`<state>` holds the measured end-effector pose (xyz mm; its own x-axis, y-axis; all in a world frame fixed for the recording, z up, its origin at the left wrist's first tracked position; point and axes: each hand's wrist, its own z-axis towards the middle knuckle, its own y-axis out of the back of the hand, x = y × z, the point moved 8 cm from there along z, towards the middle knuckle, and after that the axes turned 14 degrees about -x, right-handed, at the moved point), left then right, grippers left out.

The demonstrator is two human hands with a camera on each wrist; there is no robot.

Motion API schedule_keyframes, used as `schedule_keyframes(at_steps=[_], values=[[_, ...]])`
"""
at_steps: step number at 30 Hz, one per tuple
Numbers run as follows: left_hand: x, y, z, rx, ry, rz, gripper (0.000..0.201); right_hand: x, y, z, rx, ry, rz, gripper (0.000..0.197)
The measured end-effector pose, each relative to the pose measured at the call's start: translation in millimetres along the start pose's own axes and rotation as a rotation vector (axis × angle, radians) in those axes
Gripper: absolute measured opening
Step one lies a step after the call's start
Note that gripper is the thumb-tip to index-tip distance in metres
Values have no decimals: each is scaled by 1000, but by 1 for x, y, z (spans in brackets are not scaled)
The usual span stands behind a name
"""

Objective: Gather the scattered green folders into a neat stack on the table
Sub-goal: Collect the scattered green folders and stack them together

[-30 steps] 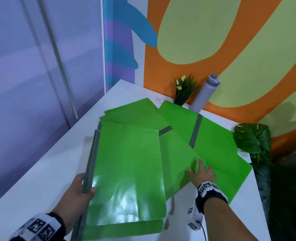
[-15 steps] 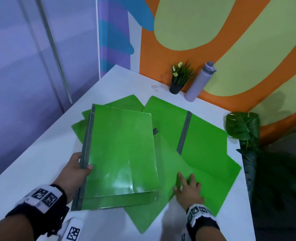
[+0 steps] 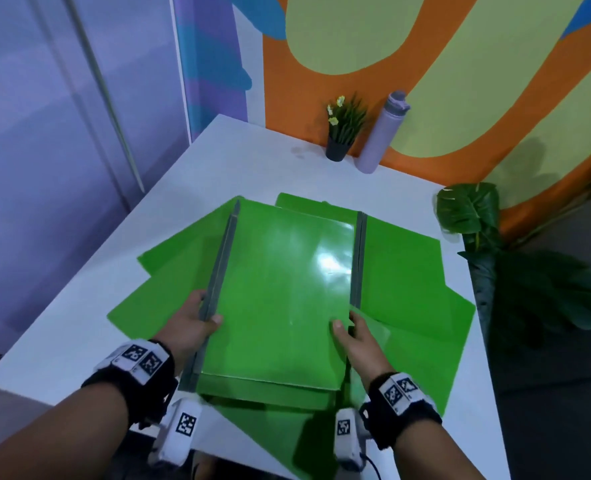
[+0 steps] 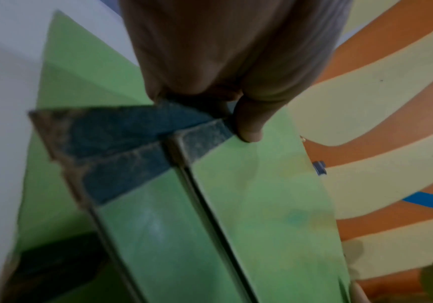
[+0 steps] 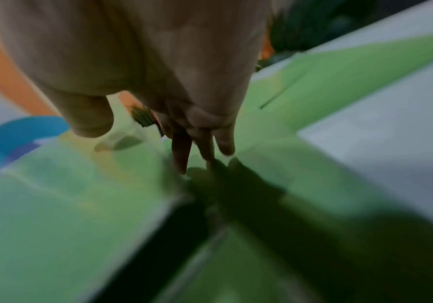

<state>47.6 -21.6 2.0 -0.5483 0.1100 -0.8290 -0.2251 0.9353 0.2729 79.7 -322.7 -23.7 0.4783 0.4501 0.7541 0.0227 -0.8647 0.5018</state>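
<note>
I hold a stack of green folders point(image 3: 280, 289) with grey spines just above the white table point(image 3: 252, 161). My left hand point(image 3: 205, 317) grips the stack's grey spine point(image 4: 197, 139), thumb on top and fingers beneath. At the stack's right edge is my right hand point(image 3: 347, 323), its thumb resting on the top cover. Its straight fingers point(image 5: 202, 147) touch the folder beside that edge. More green folders lie spread under the stack: one to the left point(image 3: 169, 271), one with a grey spine to the right point(image 3: 408, 271) and one toward me point(image 3: 270, 434).
A small potted plant point(image 3: 337, 150) and a lilac bottle point(image 3: 377, 140) stand at the table's far edge against the painted wall. A large leafy plant point(image 3: 467, 213) stands off the table's right side. Bare table shows at far left and far right.
My left hand has carried the stack to the right, over the middle of the spread folders. My right hand has left the lying folder and come to the stack's right edge.
</note>
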Motion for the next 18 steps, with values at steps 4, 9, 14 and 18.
schedule_keyframes(at_steps=[4,9,14,18], values=[[-5,-28,-13,76,-96,127,27,-16,16,0,-146,-176,283,63],[0,-45,-2,-8,-327,507,61,-44,58,-6,-314,-170,293,53],[36,-42,20,-150,-402,900,48,-82,92,-19,-428,-228,303,53],[45,-47,18,-177,-447,1073,56,-103,107,-25,-490,-256,322,58]])
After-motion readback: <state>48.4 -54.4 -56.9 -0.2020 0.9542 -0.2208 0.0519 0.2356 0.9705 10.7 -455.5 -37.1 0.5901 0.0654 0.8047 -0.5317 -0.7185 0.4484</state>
